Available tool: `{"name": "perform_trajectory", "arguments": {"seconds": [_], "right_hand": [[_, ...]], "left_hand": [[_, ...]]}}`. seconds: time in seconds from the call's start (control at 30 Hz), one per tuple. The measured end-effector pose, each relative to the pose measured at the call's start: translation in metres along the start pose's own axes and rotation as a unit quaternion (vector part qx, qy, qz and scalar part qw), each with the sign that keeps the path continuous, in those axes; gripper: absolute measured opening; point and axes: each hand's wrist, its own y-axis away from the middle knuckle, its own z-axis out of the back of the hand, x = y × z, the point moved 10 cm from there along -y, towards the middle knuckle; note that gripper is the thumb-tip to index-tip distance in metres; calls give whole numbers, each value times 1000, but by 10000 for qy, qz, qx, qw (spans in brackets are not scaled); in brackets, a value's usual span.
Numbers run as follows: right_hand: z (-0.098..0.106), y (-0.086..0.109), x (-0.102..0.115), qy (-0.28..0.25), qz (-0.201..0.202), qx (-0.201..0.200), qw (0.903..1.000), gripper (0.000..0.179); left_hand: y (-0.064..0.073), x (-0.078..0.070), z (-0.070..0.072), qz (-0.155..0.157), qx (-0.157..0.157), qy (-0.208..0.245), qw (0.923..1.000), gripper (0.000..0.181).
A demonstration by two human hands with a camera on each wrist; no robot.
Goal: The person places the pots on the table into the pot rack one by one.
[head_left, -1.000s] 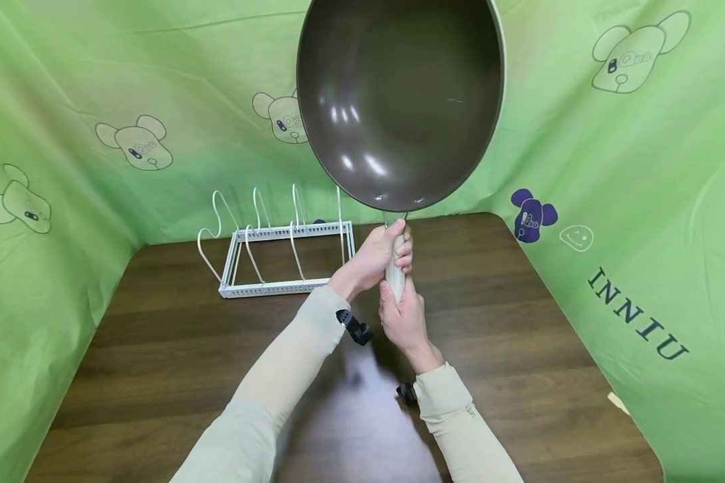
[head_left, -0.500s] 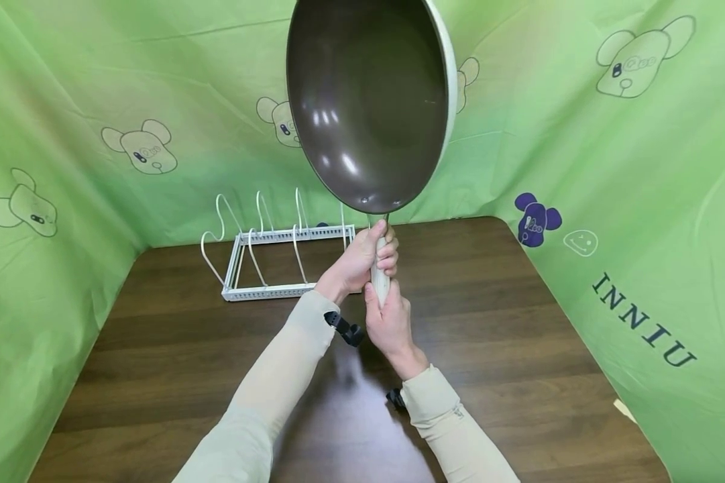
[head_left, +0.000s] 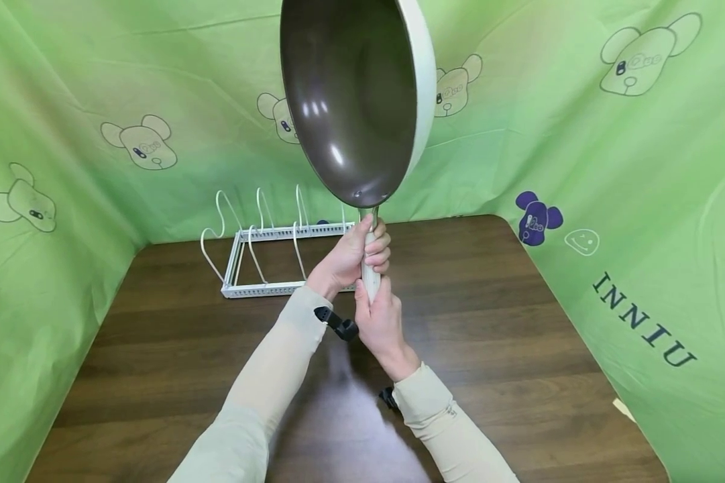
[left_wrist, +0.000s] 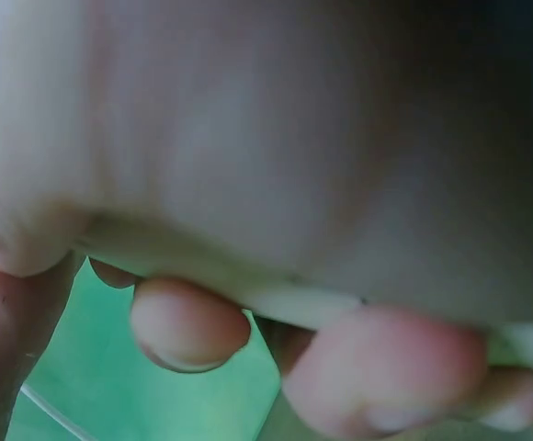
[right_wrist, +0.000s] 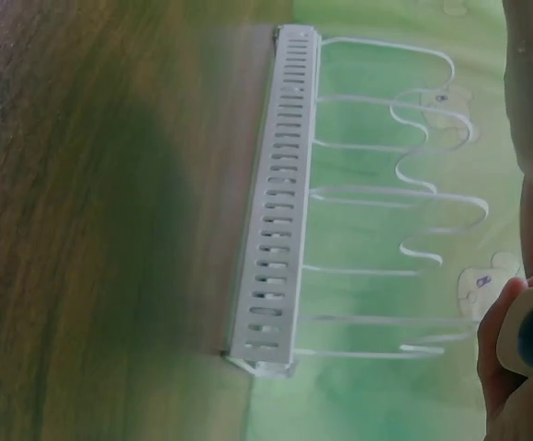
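In the foreground, the right hand (head_left: 381,325) wraps its fingers (right_wrist: 494,354) fully round the butt of a pale handle (head_left: 371,282) and the left hand (head_left: 353,255), equally curled, grips just above, a stacked hold that probably shares the weight of the wide pan (head_left: 353,100) raised upright over the bench (head_left: 489,322). Beyond, a white rack (head_left: 265,290) sits before a green cloth (head_left: 217,54), its hoops apparently spaced to keep things on edge.

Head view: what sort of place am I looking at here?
Probably a makeshift recording booth, not an everyday kitchen: a green cartoon-print curtain hangs along the three visible sides of a wood-grain table, on which a white rack stands.
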Motion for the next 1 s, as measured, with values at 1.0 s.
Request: {"name": "perform_trajectory", "arguments": {"seconds": [1.0], "right_hand": [[-20, 31, 43, 757, -204, 444, 9959, 21]], "left_hand": [[47, -5, -9, 239, 1243, 1305, 9833, 41]]}}
